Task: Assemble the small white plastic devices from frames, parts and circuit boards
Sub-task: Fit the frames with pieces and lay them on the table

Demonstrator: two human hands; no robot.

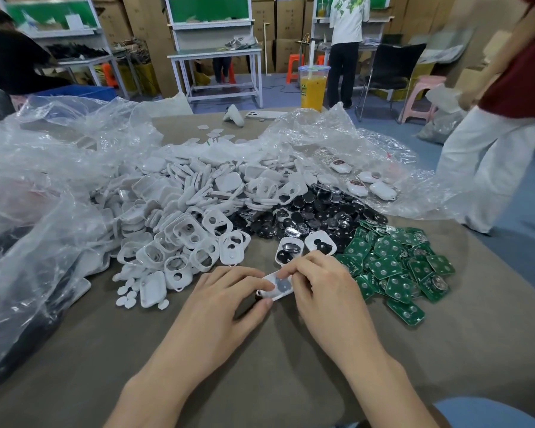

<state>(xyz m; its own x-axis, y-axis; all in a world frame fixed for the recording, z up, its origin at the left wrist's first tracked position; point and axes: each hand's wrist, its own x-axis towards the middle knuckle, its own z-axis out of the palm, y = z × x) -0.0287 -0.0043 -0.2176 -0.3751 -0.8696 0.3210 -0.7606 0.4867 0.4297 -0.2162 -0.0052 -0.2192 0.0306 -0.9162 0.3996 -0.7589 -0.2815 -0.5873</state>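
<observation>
Looking down from the head camera, both hands meet over a small white frame (275, 287) just above the brown table (260, 381). The left hand (220, 304) pinches the left end of the frame, with one finger on top and the thumb underneath, so it cannot slip. The right hand (322, 291) has its fingers bent over the right side of the frame. Its fingertips push on a dark round part (281, 285) that sits in the frame's hole. I think this step is pressing that part into place. I cannot see the right thumb well.

Everything needed lies close around the hands, so each piece is a short reach. The heap of white frames (183, 220) is to the left, on and beside a clear plastic bag (59, 156). The black round parts (306, 208) are straight ahead. The green circuit boards (396, 267) are to the right. Two frames with parts in them (303, 247) lie just past the fingers, likely waiting for boards. A few finished devices (357, 186) rest farther back on the plastic. Most of the heaps look unused, so I think lots of work is left. An orange drink cup (313, 88) stands at the table's far edge.
</observation>
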